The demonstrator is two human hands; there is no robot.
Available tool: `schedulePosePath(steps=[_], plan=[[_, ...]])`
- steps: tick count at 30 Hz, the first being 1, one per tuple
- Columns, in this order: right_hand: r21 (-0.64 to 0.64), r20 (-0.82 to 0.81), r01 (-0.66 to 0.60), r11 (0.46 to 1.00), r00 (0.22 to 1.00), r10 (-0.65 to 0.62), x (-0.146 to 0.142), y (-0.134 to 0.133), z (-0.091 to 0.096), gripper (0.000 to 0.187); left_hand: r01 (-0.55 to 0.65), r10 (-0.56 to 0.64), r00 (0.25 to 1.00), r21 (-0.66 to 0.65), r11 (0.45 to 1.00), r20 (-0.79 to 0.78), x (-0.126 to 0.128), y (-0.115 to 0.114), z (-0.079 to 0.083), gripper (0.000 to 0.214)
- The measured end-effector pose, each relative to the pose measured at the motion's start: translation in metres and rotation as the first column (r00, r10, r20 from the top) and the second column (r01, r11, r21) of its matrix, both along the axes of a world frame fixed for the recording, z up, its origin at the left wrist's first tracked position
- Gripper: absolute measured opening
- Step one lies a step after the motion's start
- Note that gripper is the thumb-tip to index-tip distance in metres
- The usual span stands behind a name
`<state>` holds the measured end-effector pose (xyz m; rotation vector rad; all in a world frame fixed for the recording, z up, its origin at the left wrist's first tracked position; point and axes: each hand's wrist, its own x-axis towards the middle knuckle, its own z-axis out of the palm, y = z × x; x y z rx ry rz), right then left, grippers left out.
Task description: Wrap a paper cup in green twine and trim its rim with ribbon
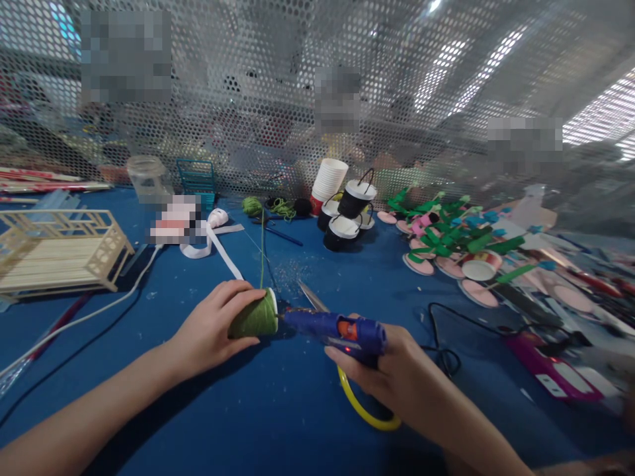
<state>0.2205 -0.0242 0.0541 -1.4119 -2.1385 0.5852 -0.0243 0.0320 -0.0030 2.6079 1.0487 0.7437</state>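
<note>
Fingers of the left hand [211, 324] are curved around a green yarn-wrapped paper cup [254, 316], partly open to its width, with the thumb on the near side and the others over the far side. It lies tilted over the blue tabletop [297, 416], near the middle of the scene, its white rim turned right. Right-hand fingers [347, 362] are closed about the grip of a blue hot-glue gun [317, 329]; whether the trigger is pressed cannot be told. Its nozzle points left at the rim, touching or just beside it.

Gluing yarn at the cup's edge seems to be the step in hand, since a green strand [262, 254] runs from the cup toward the green yarn ball [252, 207] on the far side. The next move likely calls for a steady cup, with fingertips clear of the hot nozzle, and the strand laid against fresh glue.

A pale label on the gun and markings on the magenta box [550, 367] at right are too small to read; no brand is legible.
</note>
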Motion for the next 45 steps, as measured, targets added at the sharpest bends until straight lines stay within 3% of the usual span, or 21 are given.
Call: schedulePosePath(steps=[12,22,29,34,40,45], plan=[[-0.026,0.001,0.050,0.998,0.999,-0.050,-0.001,0.002,0.004,0.023,0.044,-0.019,0.996,0.292,0.955,-0.088,0.002,0.002,0.000,0.043],[-0.017,-0.033,0.144,0.989,0.989,-0.145,0.000,0.005,-0.005,0.023,0.087,0.005,0.976,0.407,0.909,-0.218,0.000,0.000,-0.001,0.040],[-0.029,-0.054,0.180,0.983,0.982,-0.181,-0.005,0.012,-0.001,0.011,0.113,0.002,0.972,0.470,0.876,-0.237,0.001,-0.003,0.002,0.034],[-0.045,-0.027,0.153,0.987,0.988,-0.155,-0.005,0.015,0.001,0.014,0.109,-0.019,0.977,0.418,0.902,-0.214,0.001,-0.002,0.001,0.035],[-0.024,-0.053,0.130,0.991,0.990,-0.131,-0.001,0.008,-0.008,0.014,0.030,-0.021,0.999,0.222,0.975,-0.040,0.002,0.002,-0.002,0.041],[-0.029,-0.028,0.090,0.995,0.995,-0.091,-0.002,0.002,-0.001,0.020,-0.019,0.016,0.999,0.088,0.996,0.030,0.001,0.002,-0.002,0.047]])
